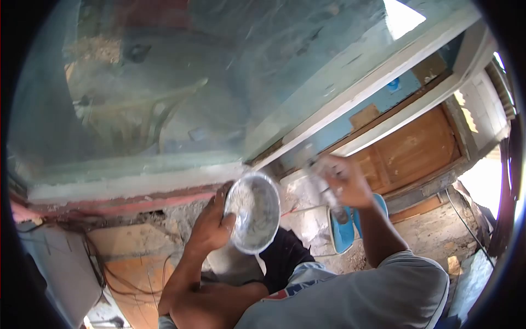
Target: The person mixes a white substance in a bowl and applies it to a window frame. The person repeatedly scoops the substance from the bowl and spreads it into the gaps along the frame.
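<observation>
Wires [98, 257]: a dark tangle hangs well left of the bowl, below the ledge.

Ledge [137, 183]: a pale band runs left of the bowl and level with its top rim. A greenish wall [164, 82] stands above it.

Left hand [211, 225]: it is clamped on the bowl's left edge. The thumb [227, 220] lies over the rim on the inner face, and the other fingers wrap behind the outer wall, out of sight. The forearm drops down-left from the bowl.

Bowl [253, 211]: it is a pale, round bowl, tilted so that its open side faces the camera. The inside is smeared with grey-white material. It sits wholly to the right of the gripping fingers and is held clear of the surfaces behind it.

Right hand [345, 181]: it is up-right of the bowl and apart from it. It is blurred; the fingers look curled together, but whether they hold anything cannot be told. A grey sleeve [405, 285] covers the upper arm.

Blue object [342, 227]: it lies just right of the bowl, beneath the right forearm.

Door [416, 148]: brown wooden panels stand far right of the bowl.
</observation>
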Demonstrator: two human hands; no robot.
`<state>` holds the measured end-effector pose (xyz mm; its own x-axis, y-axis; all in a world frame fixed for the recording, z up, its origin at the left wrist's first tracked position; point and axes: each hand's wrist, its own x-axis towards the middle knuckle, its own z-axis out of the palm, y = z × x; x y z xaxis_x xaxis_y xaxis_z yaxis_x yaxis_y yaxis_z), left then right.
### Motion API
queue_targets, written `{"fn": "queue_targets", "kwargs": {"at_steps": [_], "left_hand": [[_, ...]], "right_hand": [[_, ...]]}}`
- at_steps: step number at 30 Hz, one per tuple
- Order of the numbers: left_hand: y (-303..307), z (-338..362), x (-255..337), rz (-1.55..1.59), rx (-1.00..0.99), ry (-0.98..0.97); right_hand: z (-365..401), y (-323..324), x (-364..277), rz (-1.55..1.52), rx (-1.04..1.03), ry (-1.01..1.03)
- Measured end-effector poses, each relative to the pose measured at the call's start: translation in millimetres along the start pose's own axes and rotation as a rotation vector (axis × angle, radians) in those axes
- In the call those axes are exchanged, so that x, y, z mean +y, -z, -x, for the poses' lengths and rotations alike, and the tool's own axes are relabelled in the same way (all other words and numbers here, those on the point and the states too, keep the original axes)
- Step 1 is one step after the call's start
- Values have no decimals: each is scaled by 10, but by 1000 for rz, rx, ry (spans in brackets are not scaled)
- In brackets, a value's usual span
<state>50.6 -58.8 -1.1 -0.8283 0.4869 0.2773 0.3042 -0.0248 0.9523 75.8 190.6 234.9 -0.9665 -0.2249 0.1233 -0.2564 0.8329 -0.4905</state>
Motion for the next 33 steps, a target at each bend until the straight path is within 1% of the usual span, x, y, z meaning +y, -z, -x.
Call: {"fn": "queue_targets", "kwargs": {"at_steps": [1,3,4,6,8,10,11,12,14,15,16,18,19,23,25,26,29,31,32,33], "left_hand": [[52,5,106,84,6,105],[46,38,79,90,79,149],[53,64,5,91,94,102],[39,98,-39,111,167,38],[57,111,20,129,205,68],[50,110,102,153,250,93],[36,122,121,142,248,101],[27,133,139,124,267,118],[23,128,168,93,292,134],[15,119,177,108,299,126],[11,115,177,126,303,119],[-8,125,151,99,313,102],[-20,127,136,77,324,81],[-43,123,101,42,329,69],[-19,112,150,-90,278,25],[-29,109,191,-90,280,24],[-95,128,276,-65,241,79],[-100,144,299,-73,241,93],[-99,143,304,-82,239,108],[-106,143,302,-80,243,105]], "right_hand": [[53,-190,272,-117,-187,-43],[131,-552,191,-293,-339,-456],[138,-674,153,-397,-383,-554],[210,-862,222,-219,-336,-469],[205,-954,180,-219,-327,-512],[231,-1053,277,-187,-423,-389],[281,-1154,344,-171,-332,-266],[262,-1192,325,-183,-334,-262],[172,-1251,278,-102,-307,-164],[163,-1303,323,-84,-232,-86],[145,-1320,356,-91,-231,-83],[91,-1327,434,-10,-204,-121],[87,-1355,512,13,-178,-94],[52,-1374,580,33,-198,-115],[47,-1457,633,5,-154,-79],[37,-1482,639,7,-154,-77],[9,-1525,661,-43,-177,-93],[18,-1543,704,-145,-221,-160],[9,-1539,709,-141,-221,-156],[5,-1537,709,-148,-273,-153]]}}
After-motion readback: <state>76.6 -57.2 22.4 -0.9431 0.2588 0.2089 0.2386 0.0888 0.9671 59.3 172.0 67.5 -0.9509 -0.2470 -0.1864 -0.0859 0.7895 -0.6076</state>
